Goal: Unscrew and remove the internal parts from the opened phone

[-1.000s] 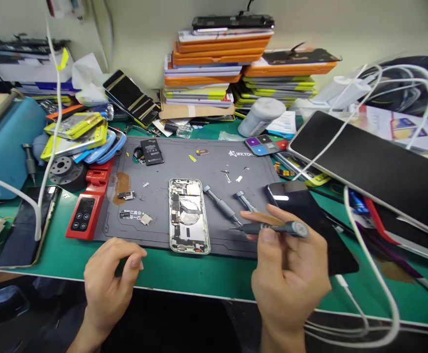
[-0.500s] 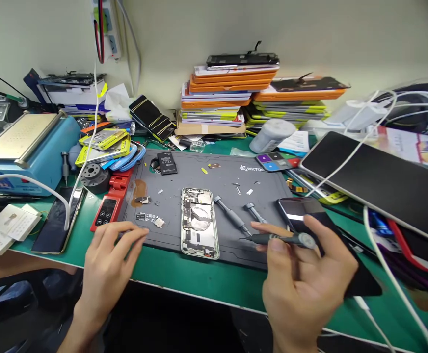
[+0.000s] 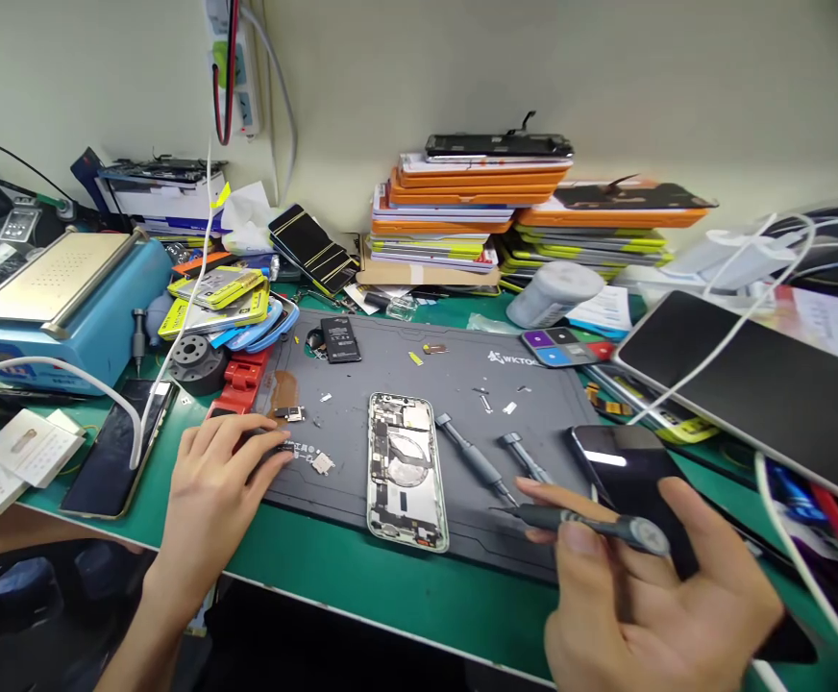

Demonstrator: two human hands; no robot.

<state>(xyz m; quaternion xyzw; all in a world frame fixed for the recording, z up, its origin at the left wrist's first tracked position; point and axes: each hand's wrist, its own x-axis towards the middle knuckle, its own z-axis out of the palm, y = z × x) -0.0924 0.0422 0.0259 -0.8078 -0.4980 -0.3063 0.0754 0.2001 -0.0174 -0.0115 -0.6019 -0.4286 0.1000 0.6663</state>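
My right hand [image 3: 650,586] holds a slim grey screwdriver [image 3: 578,519] between thumb and fingers, its thin tip pointing left over the work mat [image 3: 419,332]. Left of that tip lies an opened phone [image 3: 408,471] with its inner parts showing. Two more grey screwdrivers rest beside it, one [image 3: 477,457] with its full length visible. My left hand [image 3: 213,485] is at the mat's left edge, thumb and forefinger curled together around something dark and small that I cannot make out. A small metal part [image 3: 323,463] and a small black-and-silver part [image 3: 290,413] lie near its fingertips.
A black battery [image 3: 339,340] and loose small bits lie on the mat. A dark phone [image 3: 628,471] is behind my right hand, a larger tablet [image 3: 757,365] beyond. On the left stand a blue machine [image 3: 80,308] and another phone [image 3: 120,447]. White cables cross both sides.
The view has shifted, so the bench sits lower and further right. My left thumb and forefinger have parted slightly and moved over the small parts. The screwdriver remains in my right hand.
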